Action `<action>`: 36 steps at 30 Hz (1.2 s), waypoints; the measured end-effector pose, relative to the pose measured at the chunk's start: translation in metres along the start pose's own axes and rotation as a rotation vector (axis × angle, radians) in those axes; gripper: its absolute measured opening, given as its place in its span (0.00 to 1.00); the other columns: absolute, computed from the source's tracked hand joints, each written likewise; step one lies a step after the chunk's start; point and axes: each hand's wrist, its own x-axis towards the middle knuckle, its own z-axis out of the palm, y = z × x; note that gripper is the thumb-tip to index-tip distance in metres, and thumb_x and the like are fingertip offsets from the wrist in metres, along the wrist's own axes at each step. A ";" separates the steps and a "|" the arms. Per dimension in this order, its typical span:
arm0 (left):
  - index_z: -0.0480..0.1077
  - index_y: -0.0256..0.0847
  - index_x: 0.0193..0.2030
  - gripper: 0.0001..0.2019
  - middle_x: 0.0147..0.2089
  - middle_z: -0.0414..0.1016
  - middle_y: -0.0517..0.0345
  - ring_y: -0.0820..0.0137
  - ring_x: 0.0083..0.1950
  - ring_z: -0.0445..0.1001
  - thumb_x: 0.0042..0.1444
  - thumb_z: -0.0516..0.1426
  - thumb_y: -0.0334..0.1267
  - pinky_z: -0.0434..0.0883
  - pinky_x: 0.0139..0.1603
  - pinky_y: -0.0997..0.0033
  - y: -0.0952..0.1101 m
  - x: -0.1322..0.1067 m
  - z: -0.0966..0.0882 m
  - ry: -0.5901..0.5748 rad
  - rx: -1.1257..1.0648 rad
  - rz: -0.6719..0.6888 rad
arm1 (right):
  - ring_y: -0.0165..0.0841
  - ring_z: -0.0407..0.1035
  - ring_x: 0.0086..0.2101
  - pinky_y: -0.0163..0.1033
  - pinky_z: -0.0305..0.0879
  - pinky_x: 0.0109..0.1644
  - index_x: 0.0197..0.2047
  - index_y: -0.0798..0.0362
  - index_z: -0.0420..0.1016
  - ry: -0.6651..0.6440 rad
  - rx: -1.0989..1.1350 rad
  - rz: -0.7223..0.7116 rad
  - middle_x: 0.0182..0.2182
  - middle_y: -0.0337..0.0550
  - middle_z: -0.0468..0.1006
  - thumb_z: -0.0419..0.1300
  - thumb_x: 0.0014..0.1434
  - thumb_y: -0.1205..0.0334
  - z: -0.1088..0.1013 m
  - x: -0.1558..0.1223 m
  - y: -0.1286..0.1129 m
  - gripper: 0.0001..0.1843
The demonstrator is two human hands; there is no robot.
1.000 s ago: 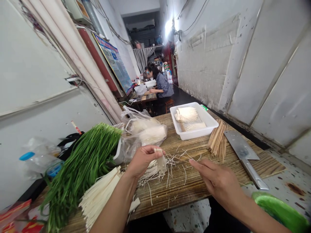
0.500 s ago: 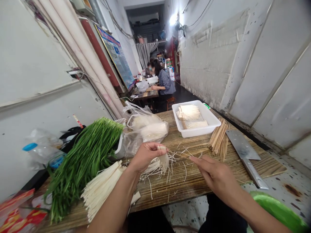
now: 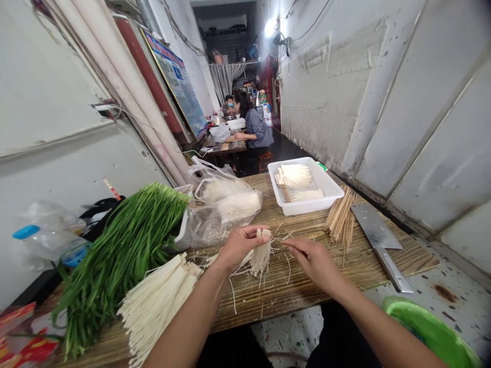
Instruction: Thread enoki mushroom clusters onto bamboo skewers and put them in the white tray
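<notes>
My left hand [image 3: 238,247] pinches a small bunch of white enoki mushroom strands [image 3: 261,254] above the wooden board [image 3: 307,278], strands hanging down. My right hand [image 3: 311,258] lies just right of that bunch, fingers stretched toward it and close over loose strands [image 3: 286,240] scattered on the board. Its fingertips almost touch the bunch; whether they grip anything I cannot make out.
A pile of enoki [image 3: 157,301] and green chives [image 3: 123,250] lie left. A plastic bag of enoki [image 3: 226,207], a white tray [image 3: 326,197] with skewered bundles, bamboo skewers [image 3: 339,220] and a cleaver [image 3: 379,243] are behind and right. Green bowl [image 3: 433,332] lower right. Two people sit far back.
My right hand has moved left toward the bunch. My left hand has lifted the bunch slightly and shifted it right.
</notes>
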 end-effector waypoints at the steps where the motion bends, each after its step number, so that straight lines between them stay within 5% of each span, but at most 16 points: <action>1: 0.77 0.37 0.38 0.20 0.33 0.80 0.55 0.68 0.35 0.74 0.35 0.68 0.38 0.68 0.40 0.70 -0.003 0.001 -0.001 -0.002 -0.011 -0.001 | 0.34 0.74 0.35 0.39 0.70 0.40 0.44 0.50 0.76 0.003 0.007 0.005 0.36 0.43 0.80 0.52 0.61 0.68 0.001 0.000 0.003 0.13; 15: 0.78 0.35 0.34 0.16 0.34 0.79 0.52 0.68 0.35 0.73 0.40 0.66 0.43 0.68 0.42 0.67 -0.037 0.011 -0.010 0.064 -0.109 0.013 | 0.35 0.74 0.38 0.43 0.70 0.43 0.44 0.49 0.77 0.003 0.027 0.062 0.38 0.44 0.80 0.53 0.60 0.67 0.002 -0.002 0.021 0.14; 19: 0.76 0.37 0.33 0.14 0.29 0.76 0.58 0.72 0.32 0.71 0.46 0.62 0.46 0.66 0.37 0.72 -0.037 0.015 -0.011 0.153 -0.056 0.092 | 0.35 0.74 0.38 0.42 0.70 0.43 0.45 0.49 0.77 -0.006 0.032 0.055 0.39 0.43 0.80 0.52 0.61 0.66 -0.001 -0.007 0.022 0.14; 23: 0.75 0.39 0.43 0.17 0.22 0.70 0.66 0.77 0.26 0.65 0.48 0.62 0.45 0.62 0.31 0.77 -0.030 0.011 -0.008 0.142 0.028 0.128 | 0.35 0.74 0.39 0.42 0.70 0.44 0.46 0.51 0.76 -0.008 0.030 0.055 0.40 0.44 0.80 0.52 0.61 0.67 -0.008 -0.011 0.019 0.14; 30: 0.79 0.40 0.36 0.14 0.40 0.79 0.52 0.65 0.41 0.73 0.41 0.65 0.42 0.66 0.44 0.69 -0.021 0.003 0.005 0.053 0.134 0.102 | 0.34 0.74 0.40 0.40 0.70 0.45 0.46 0.50 0.76 -0.032 0.054 0.063 0.40 0.43 0.80 0.52 0.60 0.68 -0.017 -0.012 0.012 0.14; 36: 0.79 0.40 0.35 0.13 0.41 0.80 0.51 0.64 0.42 0.74 0.41 0.66 0.43 0.67 0.46 0.68 -0.019 0.003 0.011 0.060 0.127 0.101 | 0.34 0.74 0.40 0.40 0.70 0.45 0.45 0.51 0.77 -0.029 0.089 0.068 0.40 0.44 0.80 0.53 0.60 0.68 -0.019 -0.011 0.006 0.14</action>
